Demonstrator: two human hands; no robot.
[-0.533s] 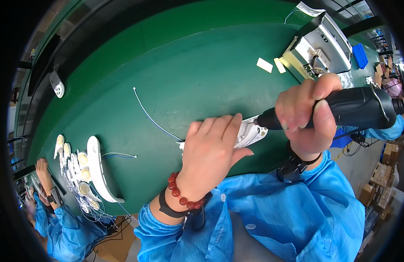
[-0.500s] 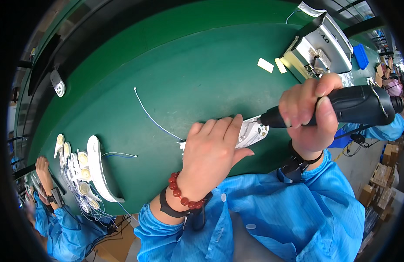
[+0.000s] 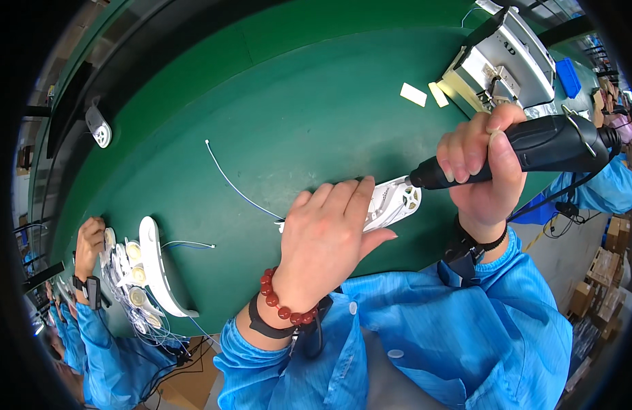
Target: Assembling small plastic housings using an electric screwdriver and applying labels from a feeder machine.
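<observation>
My left hand [image 3: 324, 225] lies over a white plastic housing [image 3: 392, 205] on the green table and holds it down, fingers across it and thumb along the near side. The housing's right end shows a round, spoked speaker opening; its middle is hidden under my palm. My right hand [image 3: 485, 154] is closed around a black electric screwdriver [image 3: 555, 145], held nearly level. The screwdriver's tip meets the housing's far edge, near the round opening. A thin white and blue cable [image 3: 235, 183] runs from the housing's left end across the table.
Left of me stand a curved white shell [image 3: 152, 263] and a pile of wired white parts [image 3: 135, 273]. A co-worker's hand [image 3: 90, 239] is at that pile. A metal box fixture [image 3: 504, 61], pale slips [image 3: 413, 94] and a blue bin [image 3: 567, 77] are at the far right.
The co-worker's hand on the left has come in to the pile of parts. My left hand still presses the housing, and the screwdriver stays at its far edge with its rear slightly raised.
</observation>
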